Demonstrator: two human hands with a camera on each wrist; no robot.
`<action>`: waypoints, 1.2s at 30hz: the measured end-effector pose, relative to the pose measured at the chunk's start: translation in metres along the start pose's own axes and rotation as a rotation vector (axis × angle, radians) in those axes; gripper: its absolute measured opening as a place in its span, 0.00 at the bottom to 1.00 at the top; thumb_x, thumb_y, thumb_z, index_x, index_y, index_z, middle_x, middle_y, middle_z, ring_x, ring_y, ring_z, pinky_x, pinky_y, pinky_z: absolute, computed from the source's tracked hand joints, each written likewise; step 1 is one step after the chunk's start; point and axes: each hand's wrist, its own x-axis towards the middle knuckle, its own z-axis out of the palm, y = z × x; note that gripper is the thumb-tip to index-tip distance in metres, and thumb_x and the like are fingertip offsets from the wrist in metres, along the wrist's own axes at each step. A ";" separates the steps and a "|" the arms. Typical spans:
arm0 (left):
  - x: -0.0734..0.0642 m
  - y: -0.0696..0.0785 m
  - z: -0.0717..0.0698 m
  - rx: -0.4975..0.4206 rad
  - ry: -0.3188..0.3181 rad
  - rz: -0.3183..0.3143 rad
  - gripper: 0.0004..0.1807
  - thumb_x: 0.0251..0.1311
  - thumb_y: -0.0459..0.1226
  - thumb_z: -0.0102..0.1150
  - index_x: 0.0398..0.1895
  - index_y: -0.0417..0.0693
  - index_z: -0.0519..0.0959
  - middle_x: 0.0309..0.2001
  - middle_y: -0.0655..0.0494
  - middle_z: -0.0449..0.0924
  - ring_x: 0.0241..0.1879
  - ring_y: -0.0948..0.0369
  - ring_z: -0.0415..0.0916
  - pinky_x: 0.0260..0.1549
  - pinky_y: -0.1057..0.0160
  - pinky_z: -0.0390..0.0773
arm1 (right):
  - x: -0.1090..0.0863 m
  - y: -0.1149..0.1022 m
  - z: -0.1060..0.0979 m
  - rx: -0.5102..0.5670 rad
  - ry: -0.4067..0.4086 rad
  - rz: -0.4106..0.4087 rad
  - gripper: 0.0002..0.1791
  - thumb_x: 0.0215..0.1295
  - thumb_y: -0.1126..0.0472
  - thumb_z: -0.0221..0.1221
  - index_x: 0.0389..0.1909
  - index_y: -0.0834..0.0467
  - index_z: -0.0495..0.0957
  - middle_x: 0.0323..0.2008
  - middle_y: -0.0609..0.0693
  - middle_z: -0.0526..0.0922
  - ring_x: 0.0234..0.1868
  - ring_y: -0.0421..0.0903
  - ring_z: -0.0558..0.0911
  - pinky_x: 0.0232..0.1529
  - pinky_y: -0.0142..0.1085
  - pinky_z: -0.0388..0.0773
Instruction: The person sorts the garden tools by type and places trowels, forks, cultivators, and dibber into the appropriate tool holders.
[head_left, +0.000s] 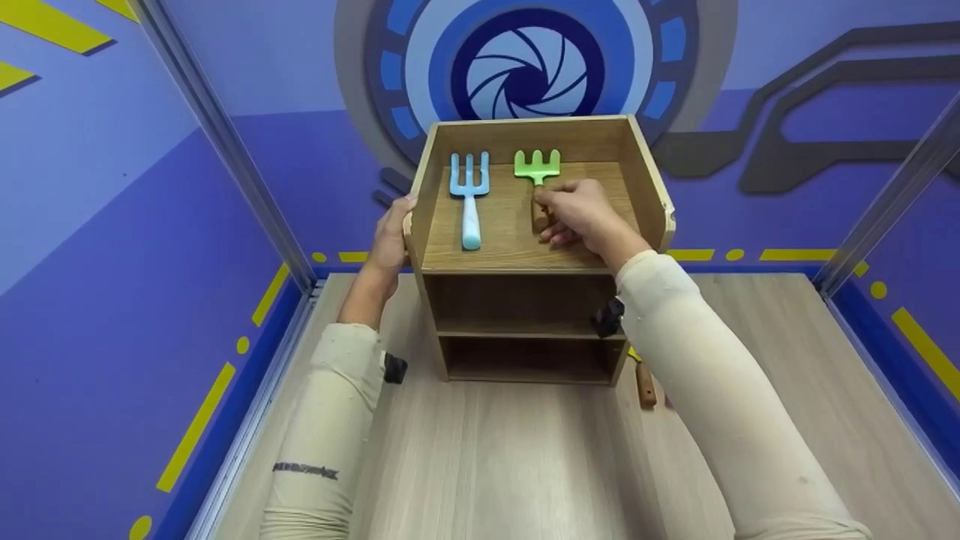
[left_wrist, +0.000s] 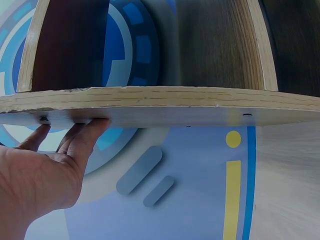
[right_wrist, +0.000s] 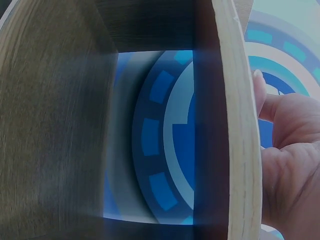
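Note:
My right hand pinches the brown handle of a green toy garden fork between thumb and index finger, the other fingers loosely bent beside it. The fork lies over the top tray of a small wooden shelf, tines toward the back. To its left lies a blue garden fork with a pale handle. My left hand presses extended fingers against the shelf's outer left side, as the left wrist view confirms. In the right wrist view the shelf's top board hides most of the right fingers and the green fork.
Beneath the tray are two dark compartments. A tool with a brown handle and a yellow part lies on the table right of the shelf, partly behind the right sleeve. Blue-purple panels enclose the back and sides.

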 end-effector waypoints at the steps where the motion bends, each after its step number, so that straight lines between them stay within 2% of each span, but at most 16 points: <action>1: 0.000 0.000 0.000 -0.002 -0.001 0.001 0.40 0.70 0.61 0.41 0.82 0.58 0.66 0.76 0.46 0.68 0.69 0.50 0.67 0.69 0.44 0.66 | 0.000 0.000 0.000 0.001 -0.001 -0.003 0.24 0.78 0.53 0.58 0.67 0.63 0.75 0.24 0.49 0.80 0.17 0.39 0.85 0.20 0.32 0.83; 7: 0.000 0.000 0.000 -0.004 0.005 0.001 0.40 0.70 0.61 0.42 0.82 0.57 0.67 0.77 0.47 0.69 0.69 0.51 0.67 0.70 0.44 0.67 | 0.001 0.001 0.000 -0.014 0.009 -0.011 0.24 0.79 0.54 0.57 0.67 0.65 0.75 0.23 0.49 0.80 0.17 0.40 0.84 0.20 0.31 0.82; 16: 0.001 -0.001 0.001 -0.013 0.000 -0.014 0.40 0.70 0.61 0.41 0.81 0.55 0.67 0.70 0.45 0.72 0.62 0.53 0.70 0.63 0.52 0.68 | 0.000 0.004 0.000 -0.031 0.014 -0.026 0.24 0.81 0.54 0.56 0.66 0.67 0.75 0.25 0.50 0.79 0.17 0.40 0.84 0.22 0.32 0.83; 22: 0.001 0.001 0.001 -0.006 0.003 0.014 0.39 0.72 0.58 0.40 0.83 0.53 0.65 0.79 0.48 0.67 0.72 0.53 0.65 0.77 0.48 0.61 | -0.001 0.003 0.000 -0.041 0.026 -0.026 0.24 0.80 0.53 0.57 0.66 0.65 0.76 0.28 0.51 0.79 0.17 0.40 0.84 0.22 0.32 0.83; 28: 0.000 0.002 0.000 -0.006 -0.003 0.007 0.40 0.72 0.60 0.40 0.82 0.53 0.65 0.77 0.46 0.68 0.70 0.52 0.66 0.75 0.46 0.61 | 0.000 0.004 -0.001 -0.049 0.028 -0.032 0.23 0.80 0.53 0.56 0.65 0.65 0.76 0.28 0.50 0.79 0.17 0.40 0.84 0.21 0.32 0.83; 32: 0.000 0.002 0.000 -0.001 -0.011 0.007 0.41 0.72 0.61 0.40 0.83 0.54 0.64 0.78 0.47 0.67 0.72 0.51 0.65 0.76 0.44 0.61 | 0.001 0.004 -0.001 -0.040 0.025 -0.036 0.24 0.80 0.53 0.56 0.66 0.66 0.76 0.26 0.50 0.80 0.17 0.40 0.84 0.21 0.32 0.83; 36: -0.001 0.001 0.000 -0.011 -0.005 0.005 0.41 0.71 0.60 0.40 0.84 0.55 0.63 0.79 0.48 0.67 0.72 0.52 0.65 0.75 0.45 0.62 | 0.000 0.004 -0.001 -0.035 0.018 -0.037 0.24 0.80 0.53 0.56 0.66 0.66 0.75 0.27 0.50 0.79 0.17 0.40 0.84 0.21 0.32 0.83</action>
